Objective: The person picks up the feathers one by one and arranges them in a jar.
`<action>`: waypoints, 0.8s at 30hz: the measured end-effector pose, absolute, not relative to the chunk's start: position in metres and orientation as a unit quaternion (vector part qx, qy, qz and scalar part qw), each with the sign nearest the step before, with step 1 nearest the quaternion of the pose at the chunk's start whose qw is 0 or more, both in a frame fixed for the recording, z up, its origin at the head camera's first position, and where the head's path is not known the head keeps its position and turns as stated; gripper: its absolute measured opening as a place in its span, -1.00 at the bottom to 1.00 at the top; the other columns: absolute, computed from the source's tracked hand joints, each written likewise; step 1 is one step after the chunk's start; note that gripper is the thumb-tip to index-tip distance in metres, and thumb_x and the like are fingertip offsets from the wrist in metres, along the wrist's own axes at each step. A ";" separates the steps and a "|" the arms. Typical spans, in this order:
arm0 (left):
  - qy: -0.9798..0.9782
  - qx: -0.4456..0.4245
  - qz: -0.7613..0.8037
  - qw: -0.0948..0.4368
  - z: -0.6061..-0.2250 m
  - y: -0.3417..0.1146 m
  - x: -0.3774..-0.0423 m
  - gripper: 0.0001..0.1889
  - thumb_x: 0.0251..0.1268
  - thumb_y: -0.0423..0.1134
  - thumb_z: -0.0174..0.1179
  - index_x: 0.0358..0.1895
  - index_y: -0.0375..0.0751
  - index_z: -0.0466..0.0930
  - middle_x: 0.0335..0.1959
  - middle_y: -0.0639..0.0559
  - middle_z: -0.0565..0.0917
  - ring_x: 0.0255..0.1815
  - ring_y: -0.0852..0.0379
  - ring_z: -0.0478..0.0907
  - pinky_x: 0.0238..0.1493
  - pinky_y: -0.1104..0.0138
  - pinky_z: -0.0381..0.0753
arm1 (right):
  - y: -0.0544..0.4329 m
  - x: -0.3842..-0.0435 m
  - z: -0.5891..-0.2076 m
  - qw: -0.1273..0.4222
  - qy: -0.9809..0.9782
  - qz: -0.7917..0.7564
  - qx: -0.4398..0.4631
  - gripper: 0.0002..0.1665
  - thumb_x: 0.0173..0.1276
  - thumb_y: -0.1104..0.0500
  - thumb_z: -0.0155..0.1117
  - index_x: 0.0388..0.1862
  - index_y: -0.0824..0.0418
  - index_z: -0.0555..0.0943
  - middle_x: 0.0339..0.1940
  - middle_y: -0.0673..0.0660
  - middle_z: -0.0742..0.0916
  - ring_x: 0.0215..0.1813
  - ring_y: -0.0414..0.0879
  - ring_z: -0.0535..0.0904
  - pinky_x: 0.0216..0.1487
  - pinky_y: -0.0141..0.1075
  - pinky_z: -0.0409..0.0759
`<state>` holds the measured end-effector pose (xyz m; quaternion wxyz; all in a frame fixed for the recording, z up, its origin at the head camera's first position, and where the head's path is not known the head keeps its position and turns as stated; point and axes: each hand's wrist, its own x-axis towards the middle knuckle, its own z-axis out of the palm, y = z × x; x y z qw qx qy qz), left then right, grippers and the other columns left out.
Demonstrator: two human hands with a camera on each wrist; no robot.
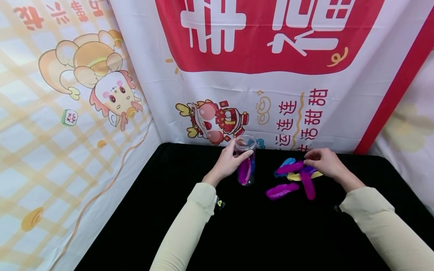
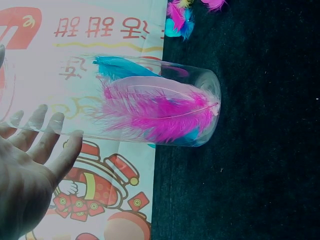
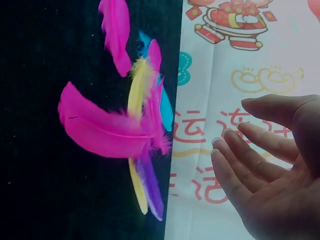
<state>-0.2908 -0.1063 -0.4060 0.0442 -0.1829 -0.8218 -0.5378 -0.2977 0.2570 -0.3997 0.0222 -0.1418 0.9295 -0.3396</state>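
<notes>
My left hand (image 1: pixel 226 162) grips a clear jar (image 1: pixel 250 145) around its upper part, the thumb across the near side. The jar stands upright on the black table, without a lid on its rim. Inside it are magenta feathers (image 2: pixel 165 112) and a blue feather (image 2: pixel 122 67). My right hand (image 1: pixel 323 162) hovers by the far right side of a loose feather pile, fingers loosely bent and holding nothing visible. In the right wrist view, the pile has a magenta feather (image 3: pixel 105 131) lying across yellow (image 3: pixel 135 97), purple (image 3: pixel 150 184) and blue feathers (image 3: pixel 166 112).
One magenta feather (image 1: pixel 282 191) lies apart, between the jar and the pile. Black cloth covers the table (image 1: pixel 271 237). Behind its far edge hangs a white and red printed curtain (image 1: pixel 210 82); another printed curtain (image 1: pixel 84 158) borders the left side.
</notes>
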 end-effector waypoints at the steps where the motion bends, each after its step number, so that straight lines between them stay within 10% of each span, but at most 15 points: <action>1: -0.822 -0.184 -0.538 0.044 -0.406 -0.106 -0.291 -0.31 0.42 0.15 0.27 0.48 -0.02 0.28 0.25 0.02 0.58 0.26 0.17 0.53 0.27 0.19 0.57 | 0.258 -0.298 -0.400 0.026 0.929 -0.340 -0.141 -0.61 0.44 0.11 0.36 0.05 0.40 0.67 -0.08 0.28 0.78 -0.06 0.06 0.67 -0.13 -0.18 0.60; 24: -0.824 -0.185 -0.534 0.047 -0.405 -0.107 -0.290 -0.30 0.43 0.16 0.26 0.49 -0.01 0.28 0.23 0.07 0.59 0.27 0.17 0.53 0.27 0.22 0.58 | 0.269 -0.301 -0.425 0.028 0.930 -0.344 -0.128 -0.58 0.41 0.16 0.37 0.08 0.48 0.64 -0.06 0.36 0.76 -0.05 0.09 0.67 -0.15 -0.22 0.61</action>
